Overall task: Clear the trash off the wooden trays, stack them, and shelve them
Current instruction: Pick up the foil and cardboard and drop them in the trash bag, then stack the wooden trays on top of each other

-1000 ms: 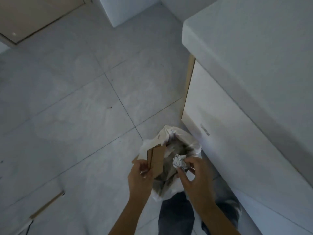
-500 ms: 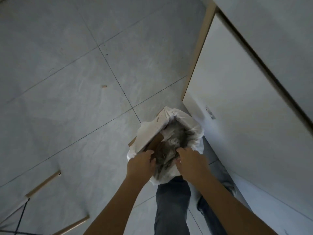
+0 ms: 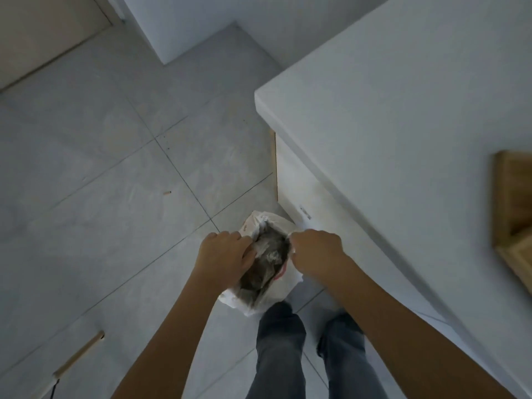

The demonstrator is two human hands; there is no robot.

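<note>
Left hand [image 3: 223, 256] curled over the near-left rim of the bag [image 3: 270, 295], fingers hooked inside the opening and gripping the plastic. Right hand [image 3: 315, 250] clenched on the opposite rim, knuckles up, pinching the edge and drawing it outward. Between the two, mouth of the bag pulled open, with crumpled trash [image 3: 266, 254] lying inside — grey and white scraps, not told apart further. No loose piece visible in either hand.

Bag down on the floor [image 3: 115, 182], just beside the cabinet front and just ahead of the feet. Both arms stretched forward and down, wrists bent, left forearm angling in from lower left, right from lower right.

Trash-clearing probably close to done, judging by the filled bag and the lack of anything loose in the fingers. Only one tray [image 3: 515, 208] in view — a wooden corner at the far right edge of the counter [image 3: 403, 110], blurred, too little of it showing to say whether bare. Stacking and shelving apparently not yet begun; no shelf in view, no stack either.
</note>
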